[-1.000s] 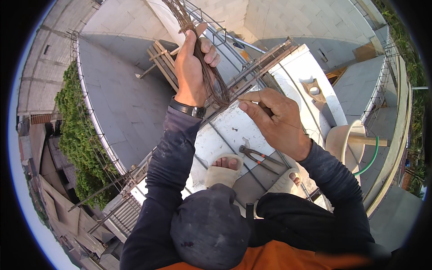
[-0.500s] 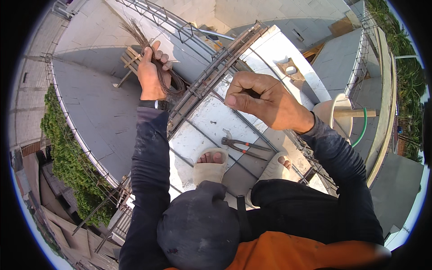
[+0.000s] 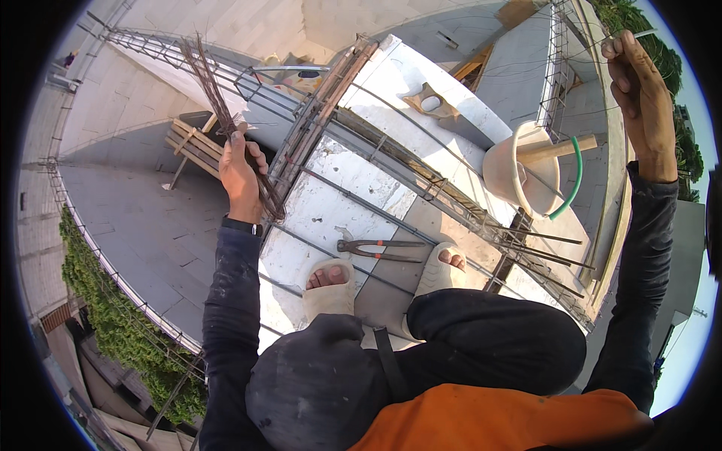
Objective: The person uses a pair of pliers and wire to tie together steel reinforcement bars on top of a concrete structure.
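My left hand (image 3: 242, 177) is closed round a bundle of thin, rust-brown tie wire (image 3: 207, 86). Its loose ends fan out above the fist and a bent part hangs below it. Far out on the right, my right hand (image 3: 639, 98) is raised with thumb and fingertips pinched together. A thin dark wire strand seems to run leftward from those fingertips, faint against the background. End-cutting pincers (image 3: 381, 249) with dark handles and orange marks lie on the white block surface by my feet, touched by neither hand.
Steel rebar cages (image 3: 331, 113) run along and across the wall top where my sandalled feet (image 3: 329, 289) rest. At right stands a pale bucket (image 3: 519, 169) with a wooden piece and a green hose. Thin bars (image 3: 553, 237) jut out near it. Wall edges drop away on both sides.
My right hand has swung from near the middle, out and up to the far right. The left hand keeps the wire bundle, now held more upright. The view has shifted, bringing the bucket further in.
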A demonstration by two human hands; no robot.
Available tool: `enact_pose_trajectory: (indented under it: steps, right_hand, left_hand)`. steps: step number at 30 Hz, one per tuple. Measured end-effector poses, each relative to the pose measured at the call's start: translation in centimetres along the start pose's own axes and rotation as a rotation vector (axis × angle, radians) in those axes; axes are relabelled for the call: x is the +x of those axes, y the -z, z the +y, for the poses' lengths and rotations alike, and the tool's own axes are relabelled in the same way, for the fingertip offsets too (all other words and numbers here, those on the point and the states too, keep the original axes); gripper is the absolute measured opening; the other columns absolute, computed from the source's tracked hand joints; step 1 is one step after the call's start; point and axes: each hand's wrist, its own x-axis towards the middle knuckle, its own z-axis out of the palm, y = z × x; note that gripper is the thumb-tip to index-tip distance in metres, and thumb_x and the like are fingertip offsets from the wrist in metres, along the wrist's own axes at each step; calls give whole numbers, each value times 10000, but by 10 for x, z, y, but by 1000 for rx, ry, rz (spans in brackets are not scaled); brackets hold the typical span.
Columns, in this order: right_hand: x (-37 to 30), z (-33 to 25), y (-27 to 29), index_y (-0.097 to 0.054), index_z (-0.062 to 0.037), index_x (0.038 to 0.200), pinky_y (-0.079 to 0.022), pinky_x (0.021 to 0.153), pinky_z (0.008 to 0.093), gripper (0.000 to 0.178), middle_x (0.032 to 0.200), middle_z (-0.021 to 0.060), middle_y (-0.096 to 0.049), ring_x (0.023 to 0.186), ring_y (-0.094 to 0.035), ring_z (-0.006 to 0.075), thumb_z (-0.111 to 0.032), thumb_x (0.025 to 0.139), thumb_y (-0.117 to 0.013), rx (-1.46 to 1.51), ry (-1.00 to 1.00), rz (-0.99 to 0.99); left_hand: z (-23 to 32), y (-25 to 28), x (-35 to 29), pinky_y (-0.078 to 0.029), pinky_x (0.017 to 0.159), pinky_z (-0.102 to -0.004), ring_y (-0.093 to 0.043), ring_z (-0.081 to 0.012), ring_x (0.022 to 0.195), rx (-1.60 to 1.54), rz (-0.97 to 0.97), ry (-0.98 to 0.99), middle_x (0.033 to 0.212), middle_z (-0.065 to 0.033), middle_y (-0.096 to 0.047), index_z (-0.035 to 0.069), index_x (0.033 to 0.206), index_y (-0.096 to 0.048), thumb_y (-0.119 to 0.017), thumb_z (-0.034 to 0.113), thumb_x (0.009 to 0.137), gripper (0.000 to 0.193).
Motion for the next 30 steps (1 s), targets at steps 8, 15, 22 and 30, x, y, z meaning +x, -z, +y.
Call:
enact_pose_trajectory:
  steps: [8,15,22,30]
  right_hand:
    - [20,-11,-22,-735,-69,1056,-456,619,255,85,1033,76,-793,698,-593,87,-71,1025,-656,146,130,-68]
    - [36,13,-82,-689,-46,1182,-458,599,258,208,911,28,-689,724,-568,82,-223,1081,-649,-320,349,-526]
    - [1,-33,-176,-741,10,1077,-547,802,443,329,904,157,-745,833,-694,302,-313,1018,-709,-366,461,-810]
    - [11,-94,-178,-784,-90,1116,-531,770,344,321,907,81,-763,805,-664,166,-398,1032,-751,-317,308,-920]
  left_hand:
    - [-151,-111,-127,-546,929,-390,-642,-215,1030,395,-632,185,1104,-131,-648,-29,1470,-505,-596,324,1104,517]
    - [4,-118,-119,-353,1246,-499,-447,-390,1507,647,-812,-371,1596,-235,-503,8,1584,-466,-826,311,938,800]
    - [154,-154,-72,-268,1301,-577,-503,-372,1475,937,-557,-1311,1633,-191,-480,63,1651,-344,-911,293,854,1006]
    - [183,-91,-48,-547,1059,-399,-640,-160,1217,449,-834,-337,1330,-162,-678,101,1626,-415,-765,166,999,721]
